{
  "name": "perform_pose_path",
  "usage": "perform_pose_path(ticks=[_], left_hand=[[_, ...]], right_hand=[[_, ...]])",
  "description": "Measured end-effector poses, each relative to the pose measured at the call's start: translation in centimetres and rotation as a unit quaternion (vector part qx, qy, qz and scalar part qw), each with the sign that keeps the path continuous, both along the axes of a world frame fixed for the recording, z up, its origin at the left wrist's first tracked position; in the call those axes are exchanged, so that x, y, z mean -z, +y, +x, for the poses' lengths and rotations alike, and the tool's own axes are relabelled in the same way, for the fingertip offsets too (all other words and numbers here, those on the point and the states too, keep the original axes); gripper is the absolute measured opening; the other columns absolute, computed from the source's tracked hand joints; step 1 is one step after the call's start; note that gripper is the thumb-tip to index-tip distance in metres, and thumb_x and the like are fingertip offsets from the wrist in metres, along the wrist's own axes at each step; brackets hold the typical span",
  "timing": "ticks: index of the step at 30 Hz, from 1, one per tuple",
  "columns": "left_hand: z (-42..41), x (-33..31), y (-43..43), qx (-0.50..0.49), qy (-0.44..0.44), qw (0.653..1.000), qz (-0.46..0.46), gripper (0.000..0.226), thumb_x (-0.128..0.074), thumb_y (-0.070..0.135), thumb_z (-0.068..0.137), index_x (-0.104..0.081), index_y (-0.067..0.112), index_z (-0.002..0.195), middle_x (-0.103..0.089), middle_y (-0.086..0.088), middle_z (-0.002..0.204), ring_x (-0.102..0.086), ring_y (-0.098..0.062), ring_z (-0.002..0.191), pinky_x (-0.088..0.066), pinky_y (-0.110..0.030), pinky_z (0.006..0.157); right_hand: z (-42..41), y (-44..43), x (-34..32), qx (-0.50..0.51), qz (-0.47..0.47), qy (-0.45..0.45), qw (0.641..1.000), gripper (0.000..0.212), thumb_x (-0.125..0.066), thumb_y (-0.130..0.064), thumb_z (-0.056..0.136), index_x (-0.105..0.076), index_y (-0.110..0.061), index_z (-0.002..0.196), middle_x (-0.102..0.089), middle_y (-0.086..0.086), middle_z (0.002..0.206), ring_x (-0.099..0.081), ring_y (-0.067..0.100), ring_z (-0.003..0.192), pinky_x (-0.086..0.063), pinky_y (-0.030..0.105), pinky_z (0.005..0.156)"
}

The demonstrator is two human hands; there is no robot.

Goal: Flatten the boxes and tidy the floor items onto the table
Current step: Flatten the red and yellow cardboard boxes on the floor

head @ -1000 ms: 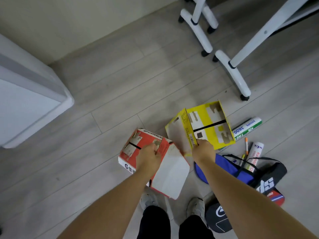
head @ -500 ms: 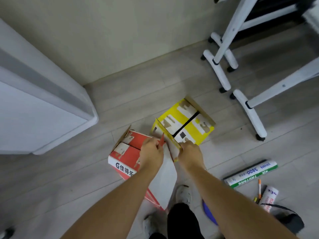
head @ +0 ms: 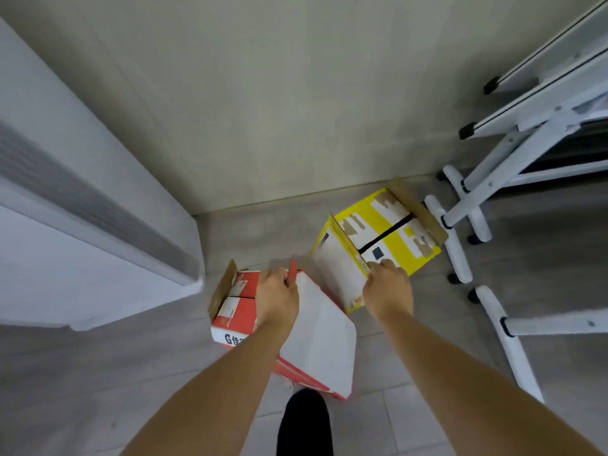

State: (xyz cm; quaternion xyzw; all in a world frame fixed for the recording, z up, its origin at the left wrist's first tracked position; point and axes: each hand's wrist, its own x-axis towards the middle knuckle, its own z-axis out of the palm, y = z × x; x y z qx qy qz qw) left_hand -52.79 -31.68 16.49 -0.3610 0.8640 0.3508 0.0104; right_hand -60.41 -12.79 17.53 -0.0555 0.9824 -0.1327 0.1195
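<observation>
The left hand (head: 278,296) is clenched on a flap edge of the red-and-white cardboard box (head: 316,337), thumb and fingers pinching the thin red rim at its upper corner; the right hand (head: 388,291) grips the near edge of the yellow cardboard box (head: 391,238) where its white side panel meets the yellow top. Both boxes are still box-shaped, neither yet flattened, and each appears to hang from its one pinched edge, tilted, though I cannot tell whether their lower corners touch the grey plank floor (head: 131,373). The red box sits close in front of the person's dark trouser leg (head: 304,422), the yellow one beyond it, near the white tubular legs of the folding frame (head: 460,238) to the right and the pale wall (head: 296,110) behind. A white cabinet (head: 82,251) stands to the left. No counter surface is clearly visible from here. The risk, as I judge it, lies in those one-edge grips: torn, tape-scarred cardboard may rip or slip under the box's own weight, dropping it. The yellow box could also catch on the frame's feet as it swings, and stepping forward with the red box by the shins invites a stumble.
</observation>
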Motion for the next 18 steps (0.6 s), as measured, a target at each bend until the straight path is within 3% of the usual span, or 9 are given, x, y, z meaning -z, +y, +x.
perform_pose_path(ticks=[2,7,12,15,18], left_hand=[[-2.7,-0.1,-1.5,0.005,-0.008,1.0,-0.015,0.03,-0.053,0.021,0.099,-0.049,0.021,0.07,-0.058,-0.005,0.089,-0.054,-0.016,0.071,-0.046,-0.03,0.064],[-10.8,1.1,-6.2,0.007,-0.009,0.999,-0.033,0.023,-0.053,0.024,0.1,-0.053,0.016,0.078,-0.06,-0.006,0.089,-0.056,-0.017,0.072,-0.047,-0.03,0.064],[-17.8,2.5,-10.2,0.012,-0.024,0.995,-0.094,0.015,-0.053,0.027,0.101,-0.059,0.019,0.09,-0.06,0.001,0.097,-0.054,-0.011,0.075,-0.043,-0.023,0.071],[-20.5,5.1,-10.1,0.029,-0.011,0.996,-0.082,0.012,-0.053,0.016,0.098,-0.052,0.018,0.087,-0.052,0.004,0.103,-0.052,-0.016,0.081,-0.044,-0.027,0.073],[-22.2,8.5,-8.7,0.031,-0.014,0.999,-0.033,0.011,-0.057,0.012,0.095,-0.057,0.009,0.084,-0.054,0.0,0.101,-0.054,-0.022,0.083,-0.049,-0.035,0.072]], right_hand=[[-3.4,-1.0,-0.1,0.009,0.004,0.004,1.0,0.025,-0.045,0.0,0.086,-0.063,-0.008,0.101,-0.058,0.012,0.104,-0.051,0.033,0.098,-0.038,0.036,0.078],[-12.6,-3.7,1.1,0.033,0.016,0.016,0.999,0.024,-0.047,0.001,0.085,-0.065,-0.003,0.101,-0.059,0.016,0.105,-0.052,0.037,0.099,-0.042,0.042,0.086],[-20.2,-6.5,4.3,0.066,-0.015,0.045,0.997,0.024,-0.046,0.002,0.088,-0.066,0.0,0.102,-0.06,0.02,0.104,-0.052,0.039,0.098,-0.043,0.044,0.082],[-22.9,-8.4,7.1,0.066,-0.036,0.043,0.996,0.023,-0.047,0.002,0.088,-0.066,0.001,0.101,-0.06,0.023,0.103,-0.052,0.042,0.097,-0.042,0.043,0.079],[-24.4,-10.3,10.4,0.01,-0.064,0.024,0.998,0.028,-0.045,-0.008,0.083,-0.067,0.005,0.096,-0.061,0.029,0.101,-0.055,0.048,0.103,-0.046,0.049,0.084]])
